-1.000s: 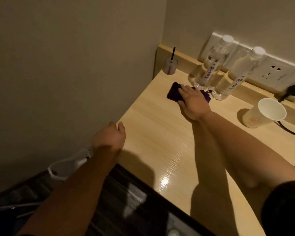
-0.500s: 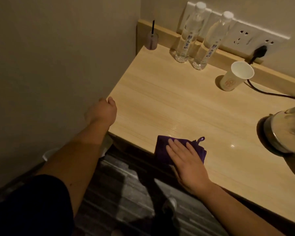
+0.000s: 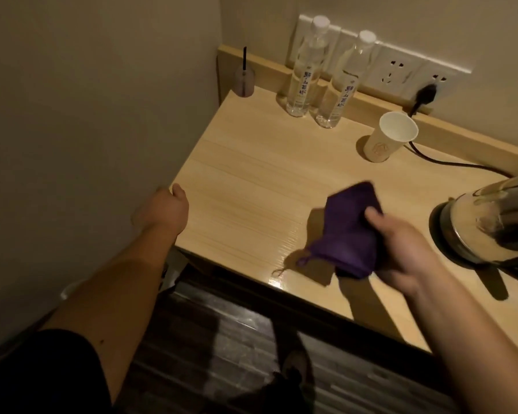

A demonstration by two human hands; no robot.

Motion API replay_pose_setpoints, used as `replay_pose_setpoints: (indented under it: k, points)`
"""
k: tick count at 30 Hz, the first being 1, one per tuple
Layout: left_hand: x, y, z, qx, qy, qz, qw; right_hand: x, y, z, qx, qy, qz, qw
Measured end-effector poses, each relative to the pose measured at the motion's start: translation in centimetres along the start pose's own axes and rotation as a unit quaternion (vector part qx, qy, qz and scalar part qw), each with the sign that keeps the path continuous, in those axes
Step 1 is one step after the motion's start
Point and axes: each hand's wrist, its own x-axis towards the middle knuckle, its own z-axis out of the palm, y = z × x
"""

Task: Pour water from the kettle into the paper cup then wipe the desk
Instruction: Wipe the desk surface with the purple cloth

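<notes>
While the right hand point(image 3: 407, 255) lifts a purple cloth point(image 3: 349, 231), its grip closed on it.
Left hand point(image 3: 165, 212), loosely curled, rests at the tabletop point(image 3: 251, 174) near-left corner.

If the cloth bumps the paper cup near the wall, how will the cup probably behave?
The paper cup looks light, so a small push would probably slide or tip it. It is narrower at the base than at the rim, which likely makes it top-heavy. Its water level cannot be seen; the thin wall may dent if squeezed.

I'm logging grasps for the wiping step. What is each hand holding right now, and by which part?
The right hand grips the purple cloth by its bunched right side. The left hand holds nothing.
</notes>
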Motion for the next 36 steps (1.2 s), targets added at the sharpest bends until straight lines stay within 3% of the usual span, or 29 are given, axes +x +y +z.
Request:
replay_pose_setpoints:
  k: [2, 3, 4, 6, 8, 10, 11, 17, 30, 33, 34, 36]
  points:
    - [0.1, -0.1, 0.1, 0.003, 0.0, -0.004, 1.0, 3.7, -3.6, 0.5, -0.125, 0.031, -0.114, 0.985]
    - [0.2, -0.2, 0.2, 0.007, 0.003, -0.003, 1.0, 5.8, -5.1, 1.0, -0.237, 0.058, -0.176, 0.954]
    - [0.2, -0.1, 0.3, 0.01, 0.006, 0.0, 1.0, 8.0, -6.3, 1.6, -0.369, 0.087, -0.245, 0.892]
    - [0.2, -0.2, 0.4, 0.017, 0.012, 0.005, 1.0, 13.2, -7.7, 2.8, -0.578, 0.11, -0.353, 0.728]
    - [0.3, -0.4, 0.6, 0.02, 0.014, 0.005, 1.0, 18.3, -7.4, 3.5, -0.705, 0.085, -0.371, 0.599]
    - [0.5, -0.5, 0.9, 0.021, 0.017, 0.006, 1.0, 21.9, -5.7, 3.0, -0.781, 0.03, -0.327, 0.531]
    - [0.7, -0.6, 1.0, 0.022, 0.02, 0.005, 1.0, 22.9, -4.7, 2.6, -0.789, 0.016, -0.321, 0.525]
    - [0.7, -0.4, 1.0, 0.018, 0.023, -0.004, 1.0, 20.6, -1.9, 1.0, -0.763, -0.02, -0.368, 0.53]
    - [0.1, -0.2, 0.7, -0.015, 0.024, 0.014, 1.0, -0.2, 14.4, -6.9, -0.738, -0.077, -0.354, 0.569]
    - [-0.1, 0.0, 0.4, -0.013, 0.021, 0.011, 1.0, -2.6, 15.8, -6.8, -0.697, -0.08, -0.336, 0.628]
    - [-0.1, 0.1, 0.4, -0.016, 0.019, 0.01, 1.0, -3.4, 15.5, -6.5, -0.664, -0.078, -0.326, 0.668]
    - [-0.3, 0.1, 0.3, -0.028, 0.019, 0.01, 0.999, -5.0, 13.7, -5.7, -0.548, -0.062, -0.27, 0.789]
